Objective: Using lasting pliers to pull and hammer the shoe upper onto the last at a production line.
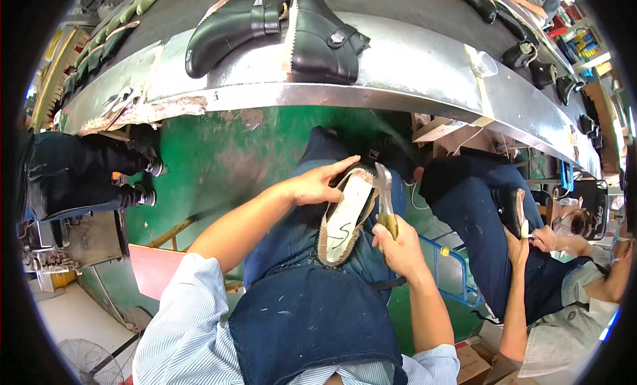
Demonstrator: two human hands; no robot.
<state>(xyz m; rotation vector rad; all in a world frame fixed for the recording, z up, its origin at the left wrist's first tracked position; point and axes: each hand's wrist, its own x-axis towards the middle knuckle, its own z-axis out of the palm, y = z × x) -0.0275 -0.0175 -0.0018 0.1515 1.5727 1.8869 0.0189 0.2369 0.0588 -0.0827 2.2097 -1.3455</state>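
Across my lap lies an unfinished shoe [348,216], sole side up, with a pale insole, a dark curved mark near its close end and a ragged, pleated upper edge around it. My left hand [317,186] grips its far left side, thumb on the insole edge and index finger stretched over the far end. At the shoe's right edge my right hand [400,247] is closed round the yellowish handle of a hammer [385,189]. Its steel head is beside the shoe's far right edge; I cannot tell if they touch.
Two black ankle boots [235,33] [325,43] lie on the metal-edged bench [398,50] ahead. More dark shoe parts line both its ends. At right a co-worker [478,219] holds a black shoe [509,209]. Another person's legs [86,173] are at left. A pink board [156,269] stands by my left arm.
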